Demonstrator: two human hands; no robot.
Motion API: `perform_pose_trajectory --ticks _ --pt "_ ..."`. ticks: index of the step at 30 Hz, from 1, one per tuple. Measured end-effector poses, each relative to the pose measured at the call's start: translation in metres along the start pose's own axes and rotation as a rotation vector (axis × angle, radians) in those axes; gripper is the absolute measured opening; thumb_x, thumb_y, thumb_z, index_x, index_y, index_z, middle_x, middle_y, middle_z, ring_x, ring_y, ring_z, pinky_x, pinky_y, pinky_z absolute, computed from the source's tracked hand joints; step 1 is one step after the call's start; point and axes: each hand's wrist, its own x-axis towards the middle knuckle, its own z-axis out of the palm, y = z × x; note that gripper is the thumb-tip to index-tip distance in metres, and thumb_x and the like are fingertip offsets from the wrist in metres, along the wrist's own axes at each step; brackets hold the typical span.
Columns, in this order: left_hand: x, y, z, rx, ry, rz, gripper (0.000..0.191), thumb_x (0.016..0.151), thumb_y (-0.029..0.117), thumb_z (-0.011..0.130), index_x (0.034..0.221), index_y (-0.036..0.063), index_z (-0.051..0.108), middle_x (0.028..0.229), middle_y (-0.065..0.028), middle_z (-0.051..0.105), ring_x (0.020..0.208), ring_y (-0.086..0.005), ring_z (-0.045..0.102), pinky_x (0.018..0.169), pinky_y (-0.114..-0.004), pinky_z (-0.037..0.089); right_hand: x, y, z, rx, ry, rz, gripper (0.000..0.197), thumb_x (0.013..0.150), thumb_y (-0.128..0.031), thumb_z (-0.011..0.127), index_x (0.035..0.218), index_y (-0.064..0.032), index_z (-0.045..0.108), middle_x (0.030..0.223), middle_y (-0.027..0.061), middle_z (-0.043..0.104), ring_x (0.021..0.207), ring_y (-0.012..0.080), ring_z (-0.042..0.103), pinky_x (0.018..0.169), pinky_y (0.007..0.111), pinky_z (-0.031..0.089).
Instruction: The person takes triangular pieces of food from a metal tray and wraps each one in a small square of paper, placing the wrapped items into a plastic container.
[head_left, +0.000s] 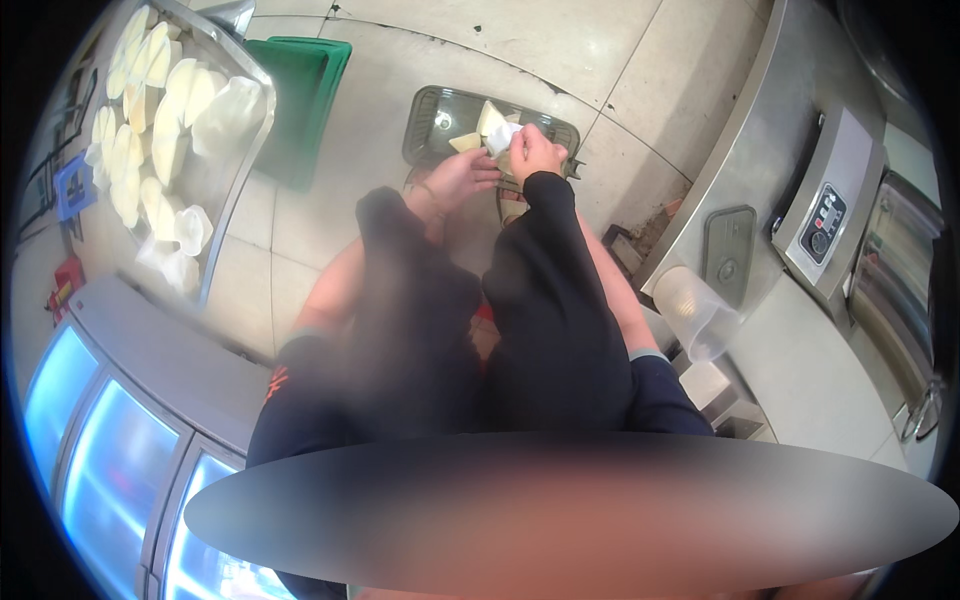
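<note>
In front of me, over a grey translucent plastic container, my right hand grips a small white paper piece. Close on its left, my left hand has its fingers spread apart beside the container's near edge; nothing shows in its palm. Pale yellow wedge-shaped pieces lie in the container beside the white paper. Their exact material cannot be told. At the upper left, a metal tray bears several pale yellow flat pieces and translucent white sheets.
A green plastic bin stands right of the tray. On the right are a steel counter, a clear plastic cylinder, a grey lid and a control panel. Lit glass-door refrigerators stand at the lower left.
</note>
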Motion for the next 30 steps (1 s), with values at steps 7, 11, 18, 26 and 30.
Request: perform_pose_trajectory --ticks 7,11,18,26,30 --pt "-0.036 0.024 -0.026 0.018 0.047 0.107 0.033 0.084 0.025 0.042 0.106 0.0007 0.045 0.108 -0.0073 0.048 0.099 -0.0201 0.048 0.083 -0.028 0.039 0.005 0.015 -0.034 -0.302 -0.065 -0.493 0.005 0.072 -0.012 0.047 0.069 -0.0072 0.048 0.069 0.0064 0.054 0.070 0.0221 0.053 0.076 0.046 0.025" --pt "-0.051 0.024 -0.054 -0.153 0.123 0.258 0.031 0.083 0.023 0.043 0.105 0.0010 0.046 0.108 -0.0074 0.047 0.097 -0.0214 0.049 0.081 -0.029 0.040 0.000 0.016 -0.050 -0.306 -0.191 -0.454 0.005 0.073 -0.013 0.046 0.074 -0.0078 0.047 0.070 0.0048 0.053 0.072 0.0210 0.053 0.077 0.048 0.024" --pt "-0.081 -0.011 -0.082 -0.298 0.172 0.412 0.029 0.082 0.021 0.045 0.104 0.0024 0.046 0.104 -0.0075 0.048 0.095 -0.0242 0.049 0.081 -0.032 0.040 -0.019 0.048 -0.034 -0.477 -0.114 -0.744 0.021 0.074 -0.019 0.047 0.094 -0.0127 0.047 0.098 0.0040 0.051 0.095 0.0184 0.048 0.084 0.051 0.020" --pt "-0.141 -0.020 -0.080 -0.201 0.247 0.414 0.032 0.083 0.018 0.041 0.110 0.0015 0.045 0.099 -0.0085 0.052 0.090 -0.0184 0.050 0.075 -0.028 0.042 -0.038 0.048 -0.038 -0.300 -0.356 -0.487 0.025 0.074 -0.020 0.047 0.098 -0.0131 0.051 0.095 0.0033 0.054 0.092 0.0207 0.050 0.076 0.046 0.025" --pt "-0.131 -0.032 -0.120 -0.162 0.169 0.506 0.028 0.085 0.024 0.038 0.101 0.0027 0.049 0.094 -0.0081 0.057 0.085 -0.0194 0.054 0.072 -0.031 0.045 -0.029 0.057 -0.037 -0.185 -0.026 -0.176 0.018 0.081 -0.020 0.041 0.091 -0.0096 0.051 0.079 0.0101 0.057 0.078 0.0271 0.054 0.071 0.041 0.028"
